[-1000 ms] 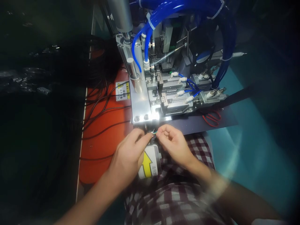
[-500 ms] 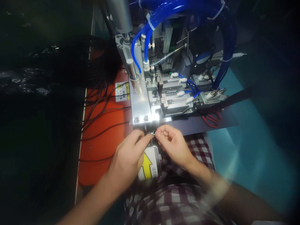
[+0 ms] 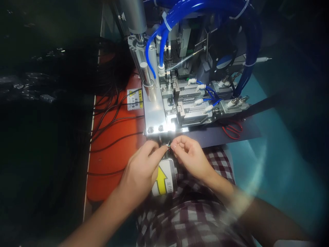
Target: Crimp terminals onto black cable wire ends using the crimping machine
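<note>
Thin coloured wires (image 3: 169,147) show between the fingertips of my two hands, in front of the metal machine (image 3: 155,116). My left hand (image 3: 144,161) is closed in a pinch, its thumb and forefinger at the left side of the wires. From the right, my right hand (image 3: 189,154) pinches at the same small bundle, its other fingers curled. The wire ends are tiny and partly hidden by the fingers. Just below the fingertips is a white plate with a yellow arrow (image 3: 161,180).
Black cables (image 3: 115,137) run across the orange board (image 3: 113,161) at left. Blue air hoses (image 3: 205,7) arch over the machine. Red-handled scissors (image 3: 232,130) lie on the dark plate (image 3: 213,137) at right. A warning label (image 3: 135,99) sits beside the metal block.
The view has shifted very slightly. Both hands keep their pinch at the wires, with only a tiny movement at the fingertips.
</note>
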Motion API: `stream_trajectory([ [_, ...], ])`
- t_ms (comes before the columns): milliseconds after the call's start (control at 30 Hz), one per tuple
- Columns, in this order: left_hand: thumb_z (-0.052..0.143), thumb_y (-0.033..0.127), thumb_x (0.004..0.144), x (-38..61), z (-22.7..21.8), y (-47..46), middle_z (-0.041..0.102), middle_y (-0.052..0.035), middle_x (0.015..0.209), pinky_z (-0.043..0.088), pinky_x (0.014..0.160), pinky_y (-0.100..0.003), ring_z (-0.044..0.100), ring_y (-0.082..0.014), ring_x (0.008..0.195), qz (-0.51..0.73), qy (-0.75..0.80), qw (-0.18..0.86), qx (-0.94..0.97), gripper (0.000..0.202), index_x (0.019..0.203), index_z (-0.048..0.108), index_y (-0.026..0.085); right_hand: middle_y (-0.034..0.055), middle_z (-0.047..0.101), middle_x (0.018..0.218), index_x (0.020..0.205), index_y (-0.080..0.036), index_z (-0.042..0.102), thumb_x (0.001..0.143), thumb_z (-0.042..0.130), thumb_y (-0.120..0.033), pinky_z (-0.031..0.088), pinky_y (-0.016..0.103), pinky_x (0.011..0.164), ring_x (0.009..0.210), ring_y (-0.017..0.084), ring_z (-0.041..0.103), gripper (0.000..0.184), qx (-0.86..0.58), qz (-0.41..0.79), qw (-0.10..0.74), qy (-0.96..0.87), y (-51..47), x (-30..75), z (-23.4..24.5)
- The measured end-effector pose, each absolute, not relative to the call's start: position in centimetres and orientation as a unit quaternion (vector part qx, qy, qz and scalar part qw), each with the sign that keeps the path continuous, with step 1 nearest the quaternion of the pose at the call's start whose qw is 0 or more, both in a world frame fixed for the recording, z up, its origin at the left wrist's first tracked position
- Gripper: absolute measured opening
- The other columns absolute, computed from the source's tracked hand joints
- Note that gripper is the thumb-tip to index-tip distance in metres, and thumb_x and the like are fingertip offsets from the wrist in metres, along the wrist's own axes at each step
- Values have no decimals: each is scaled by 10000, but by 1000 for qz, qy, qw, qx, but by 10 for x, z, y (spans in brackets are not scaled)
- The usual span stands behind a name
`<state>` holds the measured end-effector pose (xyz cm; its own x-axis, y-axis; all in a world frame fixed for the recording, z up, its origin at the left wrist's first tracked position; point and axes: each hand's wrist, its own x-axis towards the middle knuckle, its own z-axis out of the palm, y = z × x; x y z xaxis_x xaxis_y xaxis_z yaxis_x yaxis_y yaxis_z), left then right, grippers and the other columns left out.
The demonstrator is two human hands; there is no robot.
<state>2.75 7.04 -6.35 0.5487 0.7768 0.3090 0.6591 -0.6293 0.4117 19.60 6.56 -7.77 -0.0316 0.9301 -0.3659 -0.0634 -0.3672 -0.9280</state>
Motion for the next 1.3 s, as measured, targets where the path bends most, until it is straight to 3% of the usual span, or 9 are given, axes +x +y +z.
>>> stream_trajectory([
  [367, 429, 66, 901, 30, -61, 71, 598, -75, 842, 534, 633, -238, 594, -146, 744, 238, 414, 123, 870, 268, 1017, 668, 104, -79, 461, 504, 675, -177, 523, 797, 641, -375, 289, 227, 435, 418, 66, 378, 261, -533, 670, 394, -334, 69, 200, -74],
  [933, 441, 38, 880, 26, -63, 71, 584, -77, 845, 520, 623, -236, 579, -145, 740, 244, 411, 137, 868, 292, 1057, 666, 94, -83, 456, 507, 704, -176, 525, 798, 648, -420, 283, 225, 437, 425, 67, 371, 289, -532, 665, 391, -348, 68, 201, -73],
  [1167, 437, 8, 857, 28, -62, 71, 591, -93, 839, 523, 613, -244, 591, -156, 735, 240, 408, 130, 871, 314, 1047, 679, 69, -72, 444, 530, 736, -186, 518, 840, 594, -398, 278, 225, 430, 441, 78, 376, 248, -555, 635, 378, -382, 65, 200, -77],
  [1300, 432, -8, 846, 29, -62, 71, 594, -107, 839, 526, 605, -249, 599, -167, 737, 237, 404, 122, 875, 326, 1051, 679, 51, -67, 436, 554, 742, -187, 526, 861, 559, -318, 296, 225, 456, 478, 81, 381, 181, -589, 537, 384, -466, 61, 199, -78],
])
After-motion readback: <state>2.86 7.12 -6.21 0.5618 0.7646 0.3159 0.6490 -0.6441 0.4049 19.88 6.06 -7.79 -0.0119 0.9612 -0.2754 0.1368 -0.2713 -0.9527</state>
